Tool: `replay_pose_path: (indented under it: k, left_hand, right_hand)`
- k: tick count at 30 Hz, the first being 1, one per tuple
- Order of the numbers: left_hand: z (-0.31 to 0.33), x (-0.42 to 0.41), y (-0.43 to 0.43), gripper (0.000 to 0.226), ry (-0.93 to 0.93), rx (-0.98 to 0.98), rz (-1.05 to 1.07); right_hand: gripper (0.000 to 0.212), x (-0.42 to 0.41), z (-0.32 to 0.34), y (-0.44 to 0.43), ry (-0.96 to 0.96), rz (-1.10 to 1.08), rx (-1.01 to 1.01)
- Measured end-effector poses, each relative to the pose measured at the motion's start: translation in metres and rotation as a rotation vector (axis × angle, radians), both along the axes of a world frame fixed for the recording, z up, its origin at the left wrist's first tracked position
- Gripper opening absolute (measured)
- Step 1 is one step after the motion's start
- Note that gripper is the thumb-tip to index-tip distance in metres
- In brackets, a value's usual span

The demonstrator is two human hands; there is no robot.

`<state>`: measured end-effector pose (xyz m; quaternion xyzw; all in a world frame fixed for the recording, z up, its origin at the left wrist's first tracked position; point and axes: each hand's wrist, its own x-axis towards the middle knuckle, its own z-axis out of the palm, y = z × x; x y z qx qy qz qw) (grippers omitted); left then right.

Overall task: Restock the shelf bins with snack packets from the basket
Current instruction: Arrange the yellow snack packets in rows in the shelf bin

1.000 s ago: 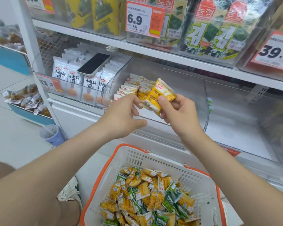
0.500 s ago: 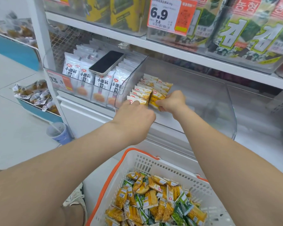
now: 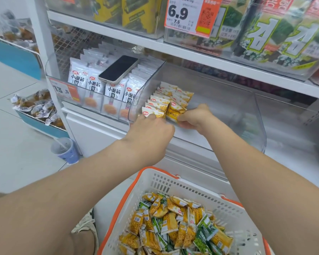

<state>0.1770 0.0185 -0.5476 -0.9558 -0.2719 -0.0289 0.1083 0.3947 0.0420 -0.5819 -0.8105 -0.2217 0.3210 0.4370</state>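
A clear plastic shelf bin (image 3: 247, 111) holds two rows of yellow-and-white snack packets (image 3: 166, 96) at its left side. My right hand (image 3: 193, 116) grips a yellow packet (image 3: 175, 111) at the front of the right row. My left hand (image 3: 153, 133) reaches over the bin's front wall, its fingertips touching the front packet (image 3: 152, 112) of the left row. Below, a white basket (image 3: 173, 186) with an orange rim holds a heap of yellow and green snack packets (image 3: 173, 223).
The neighbouring bin on the left (image 3: 66, 92) is full of white packets with a phone (image 3: 118, 69) lying on top. Seaweed packs (image 3: 284, 34) fill the shelf above. A lidded cup (image 3: 64, 150) stands on the floor at left. My shoe (image 3: 87, 225) is beside the basket.
My right hand carried the yellow packet from mid-air down into the bin and set it at the front of the right row. My left hand followed to the left row's front.
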Motion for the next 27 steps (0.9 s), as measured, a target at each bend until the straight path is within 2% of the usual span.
replay_pose_path:
  k: [3, 4, 6, 8, 11, 13, 15, 19, 23, 27]
  left_hand:
    - [-0.001, -0.004, -0.006, 0.032, -0.109, -0.097, 0.004]
    - [-0.001, -0.007, -0.008, 0.035, -0.150, -0.123, 0.000]
    - [0.001, -0.012, -0.015, 0.032, -0.242, -0.116, -0.009]
    - [0.001, -0.017, -0.022, 0.024, -0.315, -0.064, -0.024]
    - [-0.001, -0.025, -0.033, 0.016, -0.281, -0.185, -0.013]
    - [-0.008, -0.028, -0.039, 0.015, -0.128, -0.335, 0.027]
    - [-0.016, -0.029, -0.047, 0.017, 0.087, -0.393, -0.007]
    - [-0.043, -0.025, -0.066, 0.029, 0.480, -0.451, -0.075]
    - [-0.073, -0.018, -0.079, 0.024, 0.642, -0.517, -0.162]
    - [-0.097, -0.008, -0.087, 0.023, 0.754, -0.516, -0.191]
  right_hand:
    - [0.024, 0.001, -0.002, -0.022, -0.058, 0.086, -0.061]
    - [0.017, 0.000, -0.001, -0.030, -0.158, 0.095, -0.056]
    - [0.019, -0.007, 0.005, -0.052, -0.438, 0.119, -0.008]
    - [0.023, -0.026, 0.016, -0.081, -0.674, 0.169, 0.125]
    - [0.023, -0.059, 0.027, -0.133, -0.871, 0.286, 0.423]
    - [0.021, -0.073, 0.021, -0.165, -0.956, 0.429, 0.501]
    - [0.024, -0.080, 0.004, -0.187, -1.005, 0.643, 0.357]
    - [0.024, -0.081, -0.054, -0.207, -0.924, 0.984, -0.182]
    - [0.018, -0.071, -0.127, -0.214, -0.913, 1.088, -0.476]
    - [0.026, -0.074, -0.189, -0.219, -0.990, 1.174, -0.610]
